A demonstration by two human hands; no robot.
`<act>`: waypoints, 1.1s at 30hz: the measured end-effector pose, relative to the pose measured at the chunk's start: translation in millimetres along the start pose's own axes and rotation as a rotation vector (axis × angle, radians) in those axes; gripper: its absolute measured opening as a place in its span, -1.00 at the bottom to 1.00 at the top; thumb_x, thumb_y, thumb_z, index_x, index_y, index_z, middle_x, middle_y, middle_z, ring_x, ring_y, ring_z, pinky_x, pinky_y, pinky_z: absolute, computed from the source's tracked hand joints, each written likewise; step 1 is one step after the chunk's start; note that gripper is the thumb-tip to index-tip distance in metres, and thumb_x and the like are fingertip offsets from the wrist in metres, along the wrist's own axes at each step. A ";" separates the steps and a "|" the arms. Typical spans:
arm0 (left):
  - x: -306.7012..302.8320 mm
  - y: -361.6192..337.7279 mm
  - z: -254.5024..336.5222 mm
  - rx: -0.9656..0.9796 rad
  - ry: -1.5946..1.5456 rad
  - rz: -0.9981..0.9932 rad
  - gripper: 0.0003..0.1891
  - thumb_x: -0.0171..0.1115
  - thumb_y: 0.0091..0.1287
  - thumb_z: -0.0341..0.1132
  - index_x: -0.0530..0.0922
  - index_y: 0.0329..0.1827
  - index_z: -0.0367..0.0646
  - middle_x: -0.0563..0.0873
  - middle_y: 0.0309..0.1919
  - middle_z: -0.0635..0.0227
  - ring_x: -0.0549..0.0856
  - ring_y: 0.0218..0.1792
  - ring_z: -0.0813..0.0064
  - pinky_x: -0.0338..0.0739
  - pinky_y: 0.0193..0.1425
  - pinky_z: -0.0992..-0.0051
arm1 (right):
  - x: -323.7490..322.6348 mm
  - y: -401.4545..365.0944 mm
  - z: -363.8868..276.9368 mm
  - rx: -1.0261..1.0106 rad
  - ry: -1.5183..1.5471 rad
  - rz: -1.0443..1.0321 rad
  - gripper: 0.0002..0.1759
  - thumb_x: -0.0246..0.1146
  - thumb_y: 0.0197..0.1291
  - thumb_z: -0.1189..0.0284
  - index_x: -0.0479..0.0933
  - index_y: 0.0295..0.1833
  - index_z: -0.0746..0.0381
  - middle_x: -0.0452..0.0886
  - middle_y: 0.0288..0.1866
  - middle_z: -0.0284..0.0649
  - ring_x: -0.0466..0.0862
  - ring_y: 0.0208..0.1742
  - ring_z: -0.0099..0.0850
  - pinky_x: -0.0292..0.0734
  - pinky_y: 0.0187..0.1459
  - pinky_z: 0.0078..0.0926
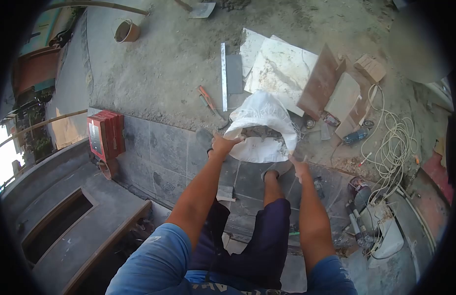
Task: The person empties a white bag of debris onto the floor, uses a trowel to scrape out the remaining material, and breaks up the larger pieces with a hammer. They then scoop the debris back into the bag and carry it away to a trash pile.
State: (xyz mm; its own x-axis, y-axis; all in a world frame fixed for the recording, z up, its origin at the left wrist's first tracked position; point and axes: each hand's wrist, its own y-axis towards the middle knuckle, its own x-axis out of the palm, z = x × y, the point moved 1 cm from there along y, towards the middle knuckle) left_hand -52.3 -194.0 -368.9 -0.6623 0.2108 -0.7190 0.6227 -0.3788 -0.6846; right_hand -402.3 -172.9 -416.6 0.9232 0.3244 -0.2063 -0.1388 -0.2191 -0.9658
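Observation:
A white woven sack [262,105] is held in front of me with its mouth spread wide toward me. Some grey and brown loose material shows inside, too dim to name. My left hand [222,145] grips the left side of the sack's rim, its fingers closed over the edge. On the right side of the rim, my right hand [299,166] pinches the sack's edge. The sack's lower edge hangs over the dark floor tiles [247,179] near my foot.
White boards [282,69] and a brown tile [319,81] lie beyond the sack. A hammer [212,108] and a metal straightedge [224,76] lie ahead. To the right are an angle grinder [356,136] and coiled cable [392,147]. Red boxes [106,133] stand left; a bucket [127,32] is farther off.

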 end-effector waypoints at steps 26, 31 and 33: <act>-83.5 -31.8 -44.1 0.277 -0.207 -0.548 -0.50 0.01 0.40 -0.04 0.60 -0.08 -0.43 0.65 -0.14 -0.26 0.62 -0.03 -0.20 0.47 0.06 0.11 | 71.6 -176.9 -73.7 -0.182 0.481 -0.027 -0.72 0.13 0.12 0.63 0.46 -0.02 0.46 0.61 -0.30 -0.07 0.69 -0.36 -0.26 0.64 -0.34 -0.31; -261.8 -141.7 -80.4 0.146 -0.503 -0.710 -0.53 -0.01 0.49 -0.09 0.57 -0.14 -0.46 0.52 -0.62 0.30 0.46 -0.57 0.51 0.40 -0.41 0.41 | 83.1 -379.1 -134.7 -0.280 0.211 0.057 -0.72 0.23 0.20 0.50 0.51 0.02 0.35 0.61 -0.19 -0.20 0.64 -0.33 -0.42 0.57 -0.35 -0.40; -366.7 -179.4 -72.3 -0.002 -0.561 -0.763 -0.57 0.02 0.48 -0.13 0.57 -0.17 -0.44 0.55 -0.54 0.36 0.46 -0.48 0.59 0.40 -0.34 0.41 | 95.8 -448.6 -165.8 -0.284 0.286 -0.002 -0.73 0.23 0.24 0.48 0.51 0.04 0.32 0.61 -0.18 -0.24 0.64 -0.24 -0.44 0.56 -0.25 -0.44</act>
State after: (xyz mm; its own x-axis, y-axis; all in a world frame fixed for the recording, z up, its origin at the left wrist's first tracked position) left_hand 108.9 -138.2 8.9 -0.9944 -0.0635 0.0849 -0.0607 -0.3159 -0.9468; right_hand -192.2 -196.1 22.9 0.9915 0.0647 -0.1132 -0.0689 -0.4773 -0.8760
